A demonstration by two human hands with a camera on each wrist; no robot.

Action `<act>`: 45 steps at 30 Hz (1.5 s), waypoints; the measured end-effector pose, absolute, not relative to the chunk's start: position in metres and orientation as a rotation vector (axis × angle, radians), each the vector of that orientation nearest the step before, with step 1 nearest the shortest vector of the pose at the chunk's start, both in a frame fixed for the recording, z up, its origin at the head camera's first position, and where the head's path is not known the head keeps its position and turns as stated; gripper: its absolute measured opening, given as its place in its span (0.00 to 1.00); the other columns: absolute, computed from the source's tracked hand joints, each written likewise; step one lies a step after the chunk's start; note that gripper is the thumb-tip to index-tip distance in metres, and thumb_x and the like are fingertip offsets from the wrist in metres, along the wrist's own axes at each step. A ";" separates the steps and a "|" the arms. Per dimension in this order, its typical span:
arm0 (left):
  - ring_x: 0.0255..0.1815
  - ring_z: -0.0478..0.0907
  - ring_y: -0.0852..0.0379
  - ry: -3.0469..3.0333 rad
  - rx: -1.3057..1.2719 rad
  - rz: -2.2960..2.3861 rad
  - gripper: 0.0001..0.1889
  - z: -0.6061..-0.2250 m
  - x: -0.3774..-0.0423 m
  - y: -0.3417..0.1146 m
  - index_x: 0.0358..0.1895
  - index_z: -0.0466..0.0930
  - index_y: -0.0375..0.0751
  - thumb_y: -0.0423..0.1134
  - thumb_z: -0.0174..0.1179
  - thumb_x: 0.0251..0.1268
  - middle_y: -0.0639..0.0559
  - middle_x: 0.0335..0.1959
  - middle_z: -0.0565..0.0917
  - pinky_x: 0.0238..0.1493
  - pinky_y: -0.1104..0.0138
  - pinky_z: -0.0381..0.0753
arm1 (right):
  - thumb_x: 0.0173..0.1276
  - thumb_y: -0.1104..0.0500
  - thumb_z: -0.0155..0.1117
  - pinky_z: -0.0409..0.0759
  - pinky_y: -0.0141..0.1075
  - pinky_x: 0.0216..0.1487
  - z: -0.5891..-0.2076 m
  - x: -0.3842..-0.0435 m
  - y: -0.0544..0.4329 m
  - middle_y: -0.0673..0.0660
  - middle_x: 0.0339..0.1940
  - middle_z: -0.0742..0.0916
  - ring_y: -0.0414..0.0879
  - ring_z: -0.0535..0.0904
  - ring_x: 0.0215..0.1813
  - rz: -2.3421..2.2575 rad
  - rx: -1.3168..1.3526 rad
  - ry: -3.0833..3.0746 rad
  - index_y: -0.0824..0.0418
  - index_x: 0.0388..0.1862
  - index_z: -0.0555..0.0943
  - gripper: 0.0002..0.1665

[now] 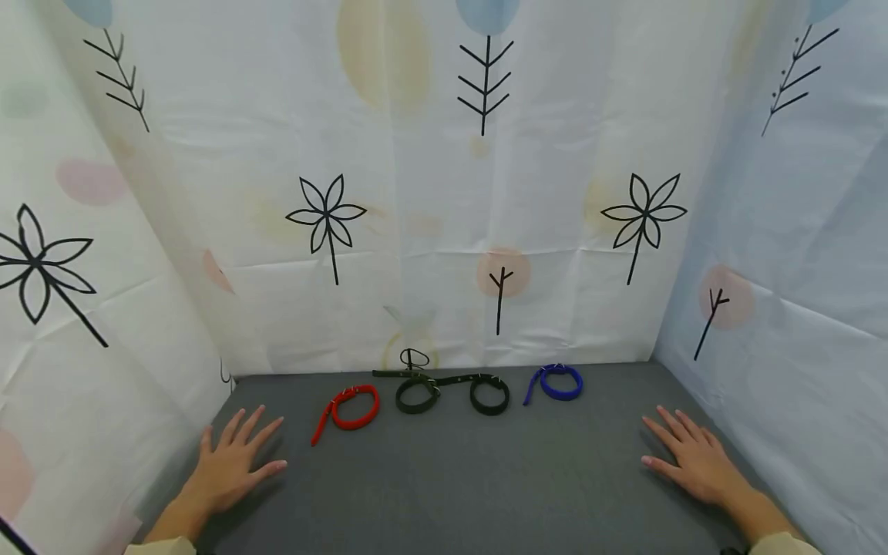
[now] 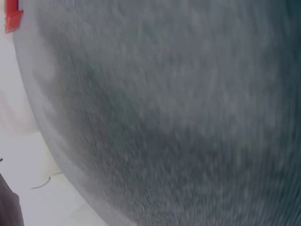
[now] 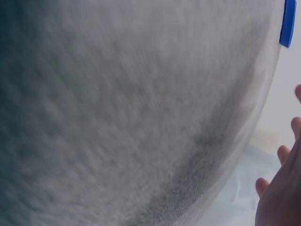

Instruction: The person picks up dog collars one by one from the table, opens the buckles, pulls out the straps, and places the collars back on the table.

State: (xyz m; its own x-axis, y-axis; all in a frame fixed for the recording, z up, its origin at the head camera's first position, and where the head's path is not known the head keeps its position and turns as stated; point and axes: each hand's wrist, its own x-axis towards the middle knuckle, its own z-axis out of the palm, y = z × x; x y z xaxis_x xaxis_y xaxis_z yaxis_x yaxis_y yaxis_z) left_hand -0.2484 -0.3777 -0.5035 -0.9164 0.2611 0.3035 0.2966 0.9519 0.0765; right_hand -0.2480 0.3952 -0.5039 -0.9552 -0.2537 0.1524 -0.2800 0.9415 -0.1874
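My left hand (image 1: pixel 227 470), fingers spread and holding nothing, is over the left side of the grey table (image 1: pixel 444 493). Over the right side is my right hand (image 1: pixel 697 459), also with spread fingers and nothing in it. Nearest the left hand lies a red buckled collar (image 1: pixel 355 424), looped with its tail toward me. Two dark green collars (image 1: pixel 416 407) (image 1: pixel 489 409) lie at the back middle, their straps stretching along the table. To their right is a blue collar (image 1: pixel 562 395), its end (image 3: pixel 288 23) showing in the right wrist view. The red collar's tip (image 2: pixel 13 20) shows in the left wrist view.
A white printed cloth (image 1: pixel 444 308) hangs behind the table, with similar cloth along the left (image 1: pixel 139 370) and right (image 1: pixel 784 401) sides. The collars lie in a row near the table's back edge.
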 end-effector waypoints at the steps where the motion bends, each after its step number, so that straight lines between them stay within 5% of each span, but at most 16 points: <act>1: 0.73 0.46 0.33 -2.802 -0.420 -0.183 0.38 -0.504 -0.248 -0.376 0.73 0.63 0.54 0.65 0.56 0.63 0.42 0.76 0.54 0.58 0.27 0.35 | 0.67 0.35 0.59 0.52 0.72 0.57 -0.505 -0.247 0.394 0.68 0.72 0.64 0.72 0.55 0.70 0.305 0.414 -2.966 0.59 0.71 0.67 0.42; 11: 0.68 0.60 0.37 -2.795 -0.461 -0.240 0.36 -0.501 -0.246 -0.346 0.69 0.70 0.51 0.65 0.58 0.61 0.41 0.68 0.69 0.61 0.37 0.54 | 0.67 0.39 0.62 0.65 0.72 0.46 -0.508 -0.241 0.374 0.68 0.69 0.68 0.71 0.61 0.66 0.404 0.458 -2.895 0.60 0.64 0.76 0.35; 17: 0.63 0.68 0.40 -2.773 -0.493 -0.323 0.34 -0.501 -0.246 -0.328 0.66 0.73 0.48 0.62 0.60 0.62 0.42 0.64 0.73 0.57 0.38 0.63 | 0.69 0.44 0.62 0.61 0.70 0.53 -0.501 -0.242 0.352 0.71 0.68 0.68 0.72 0.60 0.66 0.621 0.446 -2.839 0.64 0.61 0.78 0.30; 31: 0.63 0.69 0.39 -2.793 -0.330 -0.747 0.23 -0.502 -0.247 -0.281 0.58 0.79 0.41 0.47 0.65 0.63 0.43 0.62 0.75 0.59 0.41 0.65 | 0.70 0.53 0.63 0.60 0.68 0.57 -0.507 -0.255 0.304 0.77 0.63 0.72 0.75 0.64 0.64 0.877 0.339 -2.738 0.70 0.56 0.78 0.24; 39: 0.59 0.75 0.47 -2.642 -0.364 -0.987 0.18 -0.506 -0.255 -0.246 0.55 0.81 0.43 0.40 0.67 0.62 0.52 0.54 0.80 0.58 0.47 0.70 | 0.71 0.55 0.63 0.76 0.57 0.50 -0.504 -0.258 0.281 0.75 0.62 0.73 0.71 0.68 0.63 1.029 0.238 -2.625 0.71 0.56 0.77 0.23; 45: 0.59 0.75 0.49 -2.537 -0.381 -1.174 0.16 -0.508 -0.264 -0.214 0.54 0.81 0.42 0.40 0.66 0.64 0.50 0.54 0.81 0.57 0.48 0.71 | 0.70 0.58 0.63 0.78 0.54 0.48 -0.506 -0.264 0.264 0.73 0.61 0.75 0.69 0.71 0.62 1.051 0.234 -2.584 0.71 0.56 0.77 0.22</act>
State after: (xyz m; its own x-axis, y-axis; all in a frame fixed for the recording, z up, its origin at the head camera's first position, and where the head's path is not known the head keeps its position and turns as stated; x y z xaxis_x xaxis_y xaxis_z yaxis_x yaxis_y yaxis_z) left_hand -0.2637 -0.2137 -0.5080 -0.9136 0.1058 0.3926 0.3678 0.6268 0.6870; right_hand -0.2640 0.2641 -0.5061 -0.9283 -0.0241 0.3711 -0.2763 0.7126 -0.6449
